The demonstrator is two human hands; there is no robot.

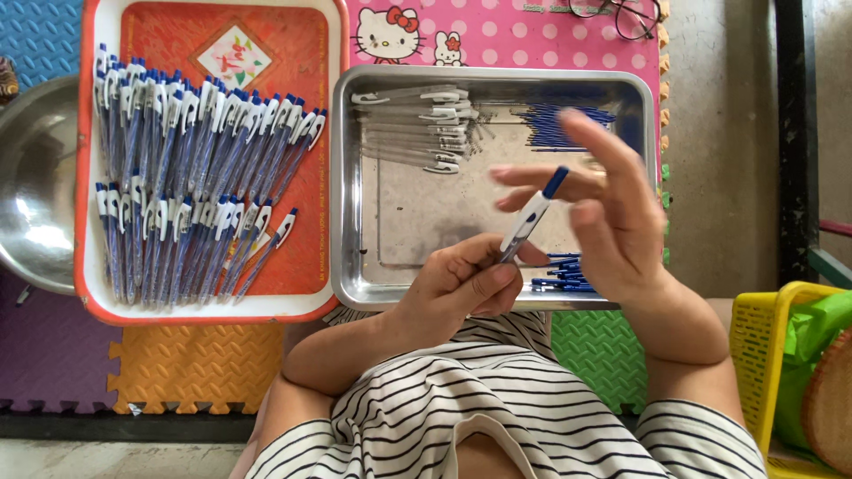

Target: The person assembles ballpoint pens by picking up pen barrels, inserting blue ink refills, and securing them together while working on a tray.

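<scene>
A striped shirt [461, 408] fills the bottom of the frame, nearest the camera. Above it, at centre, the left hand [461, 286] has its fingers closed around the lower barrel of a pen [531, 215], a white and blue one pointing up and to the right. The right hand [612, 208] hovers at the pen's blue tip, fingers spread and holding nothing. Both are over a metal tray [417, 288] that has clear pen barrels [417, 124] at its upper left and blue refills [564, 129] at upper right. A red tray [306, 177] in the upper left of the frame carries rows of finished pens [191, 177]. The pen is gripped low, so a push on its tip could tilt or slip it into the metal tray.
</scene>
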